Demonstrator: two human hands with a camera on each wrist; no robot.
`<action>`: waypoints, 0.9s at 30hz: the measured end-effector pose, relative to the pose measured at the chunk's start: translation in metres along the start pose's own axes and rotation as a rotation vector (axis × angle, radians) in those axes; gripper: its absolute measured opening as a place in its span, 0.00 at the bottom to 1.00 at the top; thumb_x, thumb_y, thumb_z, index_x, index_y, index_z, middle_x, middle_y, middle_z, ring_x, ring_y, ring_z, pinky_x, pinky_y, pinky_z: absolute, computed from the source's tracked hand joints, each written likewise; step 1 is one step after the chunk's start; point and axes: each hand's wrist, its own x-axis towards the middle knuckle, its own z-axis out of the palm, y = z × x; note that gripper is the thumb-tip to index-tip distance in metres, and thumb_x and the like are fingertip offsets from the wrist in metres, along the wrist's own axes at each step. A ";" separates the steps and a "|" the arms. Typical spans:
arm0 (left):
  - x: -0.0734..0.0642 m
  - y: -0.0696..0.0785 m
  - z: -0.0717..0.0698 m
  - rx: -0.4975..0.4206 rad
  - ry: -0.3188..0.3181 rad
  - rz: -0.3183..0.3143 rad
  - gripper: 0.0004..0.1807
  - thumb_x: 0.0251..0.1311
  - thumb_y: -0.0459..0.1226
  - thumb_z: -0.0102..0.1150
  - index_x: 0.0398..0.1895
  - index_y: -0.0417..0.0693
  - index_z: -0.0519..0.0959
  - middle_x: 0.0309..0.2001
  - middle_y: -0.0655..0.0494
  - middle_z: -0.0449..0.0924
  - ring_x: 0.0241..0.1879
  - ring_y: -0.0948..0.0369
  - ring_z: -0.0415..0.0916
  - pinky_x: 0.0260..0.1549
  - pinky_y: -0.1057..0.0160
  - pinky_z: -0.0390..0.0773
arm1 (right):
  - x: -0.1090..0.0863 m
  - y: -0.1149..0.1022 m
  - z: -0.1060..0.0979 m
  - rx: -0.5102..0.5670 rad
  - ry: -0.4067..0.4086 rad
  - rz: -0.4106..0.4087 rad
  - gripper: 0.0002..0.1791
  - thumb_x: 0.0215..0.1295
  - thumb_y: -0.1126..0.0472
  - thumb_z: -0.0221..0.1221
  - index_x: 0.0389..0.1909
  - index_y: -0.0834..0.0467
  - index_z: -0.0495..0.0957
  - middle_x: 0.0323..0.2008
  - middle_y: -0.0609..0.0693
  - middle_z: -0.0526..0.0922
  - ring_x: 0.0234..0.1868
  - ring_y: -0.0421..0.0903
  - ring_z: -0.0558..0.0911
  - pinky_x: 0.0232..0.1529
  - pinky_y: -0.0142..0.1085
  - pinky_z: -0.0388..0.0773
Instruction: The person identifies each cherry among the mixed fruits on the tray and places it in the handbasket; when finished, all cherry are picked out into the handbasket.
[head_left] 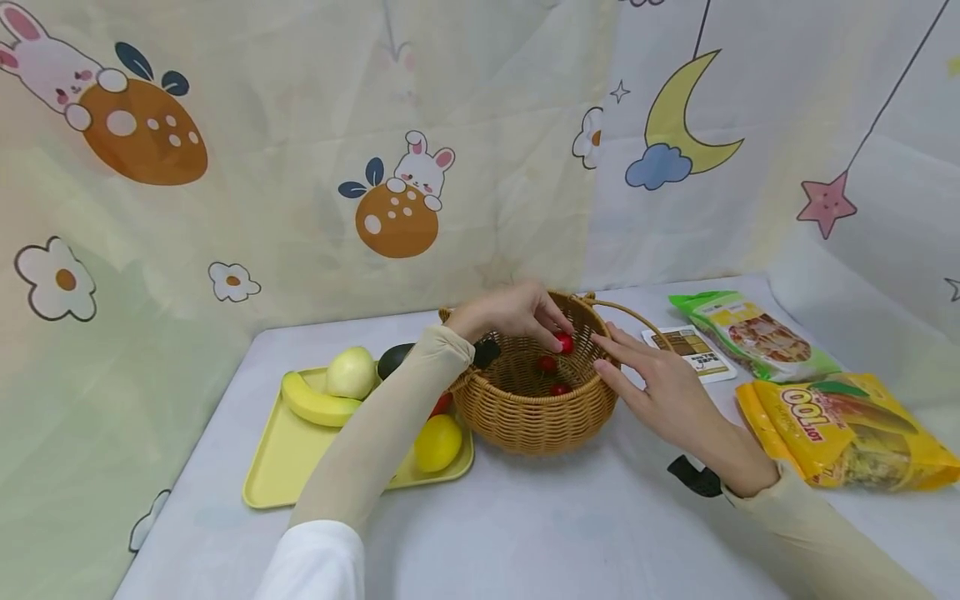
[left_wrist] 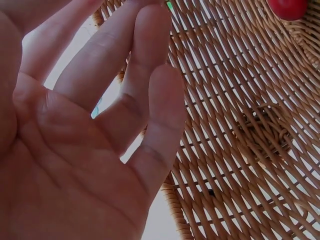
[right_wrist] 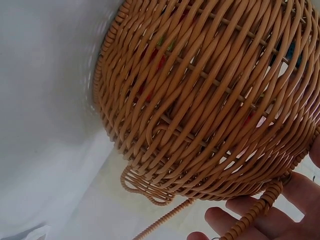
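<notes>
My left hand reaches over the rim into a brown wicker basket, its fingertips pinching a small round red fruit. Two more red fruits lie lower in the basket, one beneath the held one and another near the front wall. In the left wrist view the palm shows beside the wicker, its thumb and fingertips partly out of frame. My right hand rests at the basket's right rim with fairly straight fingers, close by the handle in the right wrist view.
Left of the basket, a yellow tray bears a banana, a pale round fruit, a lemon and a dark fruit, partly behind my left arm. On the right lie a green bag, a card-like packet and a yellow bag.
</notes>
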 end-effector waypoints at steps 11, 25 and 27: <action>0.000 0.001 0.002 -0.028 -0.019 0.008 0.19 0.63 0.32 0.70 0.57 0.43 0.85 0.50 0.48 0.89 0.53 0.60 0.87 0.52 0.67 0.83 | 0.000 0.000 -0.001 0.011 -0.011 0.010 0.26 0.78 0.49 0.55 0.70 0.56 0.75 0.73 0.61 0.71 0.63 0.66 0.79 0.55 0.60 0.79; 0.001 0.003 0.002 0.043 -0.018 0.004 0.19 0.62 0.35 0.71 0.57 0.46 0.85 0.50 0.52 0.90 0.50 0.62 0.88 0.52 0.67 0.83 | 0.000 0.000 -0.001 0.014 0.000 -0.001 0.26 0.77 0.49 0.56 0.69 0.56 0.75 0.72 0.62 0.71 0.56 0.66 0.84 0.48 0.57 0.81; 0.000 0.003 0.002 0.053 -0.014 0.003 0.19 0.62 0.35 0.71 0.57 0.46 0.86 0.50 0.53 0.90 0.51 0.63 0.88 0.52 0.67 0.83 | 0.000 0.000 -0.001 0.011 -0.001 0.000 0.26 0.77 0.49 0.56 0.69 0.56 0.76 0.72 0.62 0.71 0.54 0.66 0.84 0.47 0.57 0.81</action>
